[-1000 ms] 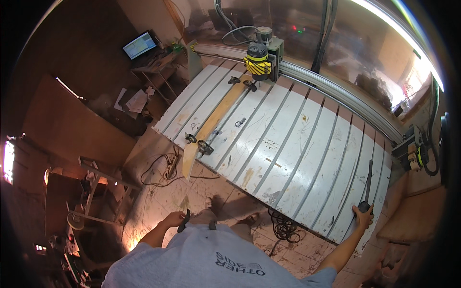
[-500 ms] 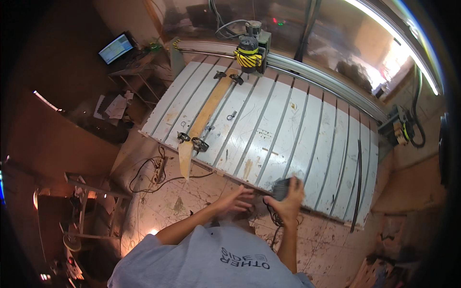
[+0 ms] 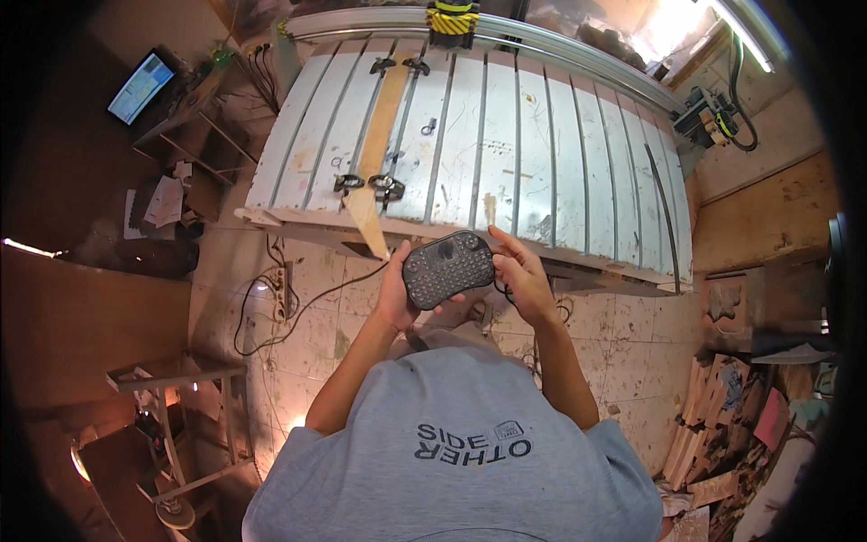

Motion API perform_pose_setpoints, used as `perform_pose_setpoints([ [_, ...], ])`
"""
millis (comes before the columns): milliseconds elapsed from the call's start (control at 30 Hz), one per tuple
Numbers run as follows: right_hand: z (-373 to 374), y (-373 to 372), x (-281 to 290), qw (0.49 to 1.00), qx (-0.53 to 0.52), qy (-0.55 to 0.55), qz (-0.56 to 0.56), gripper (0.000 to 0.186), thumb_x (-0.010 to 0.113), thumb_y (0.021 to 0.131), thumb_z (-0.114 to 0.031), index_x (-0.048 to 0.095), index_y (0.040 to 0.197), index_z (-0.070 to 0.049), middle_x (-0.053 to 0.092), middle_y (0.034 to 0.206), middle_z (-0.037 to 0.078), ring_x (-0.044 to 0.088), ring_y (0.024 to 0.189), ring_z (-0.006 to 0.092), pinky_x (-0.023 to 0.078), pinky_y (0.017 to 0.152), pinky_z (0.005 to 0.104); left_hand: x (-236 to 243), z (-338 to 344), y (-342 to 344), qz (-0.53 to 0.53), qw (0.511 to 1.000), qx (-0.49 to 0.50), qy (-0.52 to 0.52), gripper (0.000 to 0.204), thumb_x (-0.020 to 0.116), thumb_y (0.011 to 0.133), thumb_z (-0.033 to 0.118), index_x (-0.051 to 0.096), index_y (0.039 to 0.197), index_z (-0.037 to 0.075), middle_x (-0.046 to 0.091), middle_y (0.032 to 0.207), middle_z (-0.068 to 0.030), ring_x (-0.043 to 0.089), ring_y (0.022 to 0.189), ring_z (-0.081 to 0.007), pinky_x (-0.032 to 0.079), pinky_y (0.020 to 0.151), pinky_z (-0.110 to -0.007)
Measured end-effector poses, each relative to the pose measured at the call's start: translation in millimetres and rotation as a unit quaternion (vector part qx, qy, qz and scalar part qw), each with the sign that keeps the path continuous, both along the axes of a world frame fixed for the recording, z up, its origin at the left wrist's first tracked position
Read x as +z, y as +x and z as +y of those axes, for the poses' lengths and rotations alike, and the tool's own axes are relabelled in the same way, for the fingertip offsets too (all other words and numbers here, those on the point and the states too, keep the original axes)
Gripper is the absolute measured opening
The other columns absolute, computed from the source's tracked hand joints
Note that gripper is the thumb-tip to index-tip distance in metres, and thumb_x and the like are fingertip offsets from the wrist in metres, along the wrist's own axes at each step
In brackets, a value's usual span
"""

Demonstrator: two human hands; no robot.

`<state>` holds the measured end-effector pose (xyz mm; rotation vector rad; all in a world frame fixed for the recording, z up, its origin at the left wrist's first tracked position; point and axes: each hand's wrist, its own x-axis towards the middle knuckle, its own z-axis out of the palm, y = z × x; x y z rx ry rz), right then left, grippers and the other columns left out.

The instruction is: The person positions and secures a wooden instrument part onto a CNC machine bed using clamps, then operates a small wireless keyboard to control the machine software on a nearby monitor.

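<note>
A black handheld mini keyboard (image 3: 447, 271), with small keys and a smooth pad among them, is held slightly tilted in front of my chest, before the machine bed's near edge. My left hand (image 3: 396, 291) wraps round its left end, with fingertips showing below the lower edge. At its right end my right hand (image 3: 524, 278) is closed, thumb and fingers against the keyboard's side. A thin black cable (image 3: 508, 294) loops just under the right hand; whether it joins the keyboard is hidden.
Beyond stands a white slotted machine bed (image 3: 533, 181). Black clamps (image 3: 386, 188) pin a long wooden board (image 3: 384, 117) there, its pointed end overhanging the front. A black-and-yellow spindle (image 3: 452, 25) sits on the rail. Cables and a power strip (image 3: 280, 294) lie on the floor; scrap wood (image 3: 704, 420) is at right.
The keyboard has come off the bed's near edge, where my right hand was on it, and is now between both hands. My left hand, empty before, grips it. The view has tilted down.
</note>
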<state>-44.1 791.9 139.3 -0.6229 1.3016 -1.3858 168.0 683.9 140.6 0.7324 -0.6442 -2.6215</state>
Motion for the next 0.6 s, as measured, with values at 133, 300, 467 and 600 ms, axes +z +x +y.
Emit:
perform_pose_setpoints([
  [133, -4.8, 55.7, 19.1, 0.999, 0.014, -0.023, 0.028, 0.046, 0.059, 0.090, -0.001, 0.059, 0.136, 0.006, 0.068, 0.112, 0.004, 0.060, 0.095, 0.0096, 0.048, 0.084, 0.0251, -11.2, 7.6, 45.1, -0.008, 1.000, 0.000, 0.026, 0.077, 0.027, 0.103, 0.066, 0.050, 0.145, 0.006, 0.072, 0.119, -0.0195, 0.076, 0.082, -0.0394, 0.055, 0.041, -0.033],
  [300, -8.1, 100.4, -3.9, 0.999, -0.010, -0.012, 0.042, 0.020, 0.059, 0.090, -0.005, 0.065, 0.108, 0.002, 0.068, 0.096, 0.004, 0.060, 0.086, 0.0102, 0.048, 0.080, 0.0259, -9.8, 22.9, 77.5, -0.018, 1.000, -0.001, 0.006, 0.071, 0.025, 0.105, 0.060, 0.054, 0.141, 0.005, 0.073, 0.113, -0.0180, 0.075, 0.077, -0.0335, 0.052, 0.043, -0.032],
  [467, -10.3, 126.1, -6.9, 0.997, 0.000, -0.010, 0.074, 0.020, 0.058, 0.090, -0.007, 0.064, 0.108, 0.000, 0.067, 0.096, 0.004, 0.060, 0.086, 0.0105, 0.048, 0.079, 0.0264, -11.3, 33.8, 97.7, 0.001, 0.999, 0.038, -0.001, 0.071, 0.024, 0.106, 0.058, 0.053, 0.141, 0.003, 0.073, 0.112, -0.0196, 0.075, 0.078, -0.0347, 0.052, 0.044, -0.033],
  [600, -16.8, 137.1, 6.0, 0.999, 0.024, -0.026, 0.016, 0.030, 0.051, 0.094, -0.016, 0.063, 0.116, 0.000, 0.067, 0.100, 0.006, 0.061, 0.085, 0.0120, 0.049, 0.076, 0.0267, 7.2, 33.3, 112.5, -0.029, 0.998, 0.062, -0.001, 0.074, 0.024, 0.105, 0.059, 0.052, 0.141, 0.001, 0.073, 0.113, -0.0214, 0.075, 0.075, -0.0343, 0.051, 0.041, -0.031],
])
